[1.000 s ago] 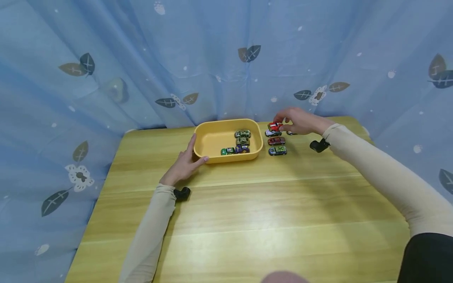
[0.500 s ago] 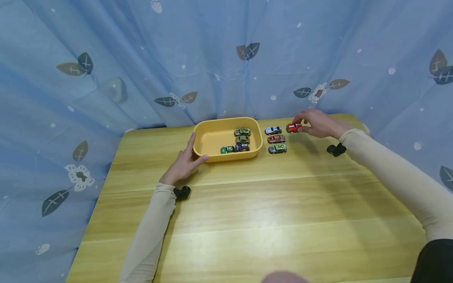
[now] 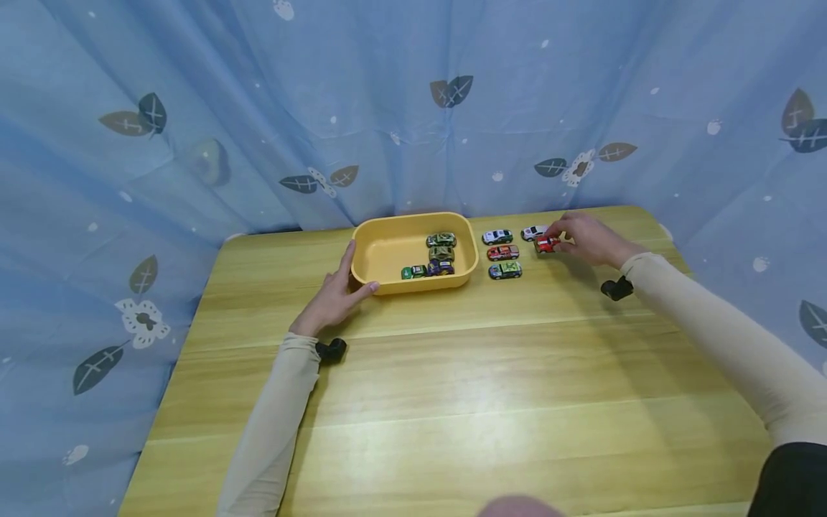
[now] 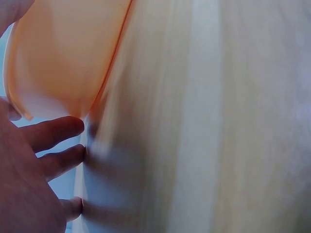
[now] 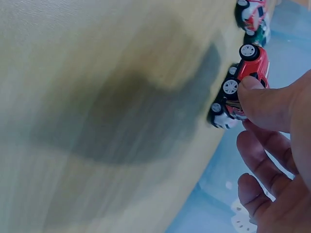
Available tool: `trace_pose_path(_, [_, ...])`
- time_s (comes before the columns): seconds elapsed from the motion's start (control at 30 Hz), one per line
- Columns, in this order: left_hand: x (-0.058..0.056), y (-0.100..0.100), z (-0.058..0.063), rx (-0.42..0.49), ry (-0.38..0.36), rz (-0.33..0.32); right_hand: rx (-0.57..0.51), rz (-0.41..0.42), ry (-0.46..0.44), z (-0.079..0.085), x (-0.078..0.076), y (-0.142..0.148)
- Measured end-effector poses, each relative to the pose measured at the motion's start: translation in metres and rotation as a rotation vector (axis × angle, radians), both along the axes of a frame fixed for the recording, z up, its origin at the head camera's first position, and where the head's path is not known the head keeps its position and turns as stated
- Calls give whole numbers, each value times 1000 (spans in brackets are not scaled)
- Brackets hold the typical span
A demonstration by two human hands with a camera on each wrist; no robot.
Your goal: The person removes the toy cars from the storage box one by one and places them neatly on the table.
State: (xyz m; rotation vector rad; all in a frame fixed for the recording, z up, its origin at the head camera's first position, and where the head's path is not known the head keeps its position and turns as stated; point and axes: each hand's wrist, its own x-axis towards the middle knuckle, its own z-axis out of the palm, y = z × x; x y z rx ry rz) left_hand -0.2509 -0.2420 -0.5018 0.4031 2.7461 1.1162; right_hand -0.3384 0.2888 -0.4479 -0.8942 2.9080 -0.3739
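Note:
My left hand [image 3: 329, 298] rests against the left end of a yellow plastic bin [image 3: 384, 289], thumb along the front wall and forefinger at the left rim. In the left wrist view, its other fingers [image 4: 60, 162] spread straight beside the bin. Between thumb and fingers, my right hand [image 3: 589, 239] pinches a red toy car [image 3: 545, 245]. The right wrist view shows this red car [image 5: 257, 68] tilted, wheels toward the camera. Right behind it is a white toy car [image 3: 533, 232], partly covered in the right wrist view.
Inside the bin, several toy cars, including a green camouflage one [image 3: 441, 240] and a purple one [image 3: 441, 267], are at the right end. Beside the bin a column holds a white-and-green car [image 3: 497, 237], a red-orange car [image 3: 502, 252] and a blue-green car [image 3: 505, 270]. A blue curtain [image 3: 388, 108] hangs behind the table.
My right hand has carried the red toy car rightward from over the column, then slightly nearer, uncovering the white car behind. The left hand and bin have stayed put.

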Motion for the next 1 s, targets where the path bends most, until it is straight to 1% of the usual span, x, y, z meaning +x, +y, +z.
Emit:
trace_pose_path(0.1, [0,-1,0,-5,4,3,-4,12,4,-5,-1,-2])
trace_pose_path(0.4, [-1,1,-2,2,0,4,-16,13,30,-15,-3,-2])
trace_pose_path(0.57, [0,2,-2,6,9,5,-17,2,38,-18,-3,-1])
trace_pose_path(0.73, [0,1,-2,-5,3,1,-5,-9,15,-21,-3,-4])
trace_pose_path(1.0, [0,1,-1,-16,5,6,5,-31,5,-20,-5,-5])
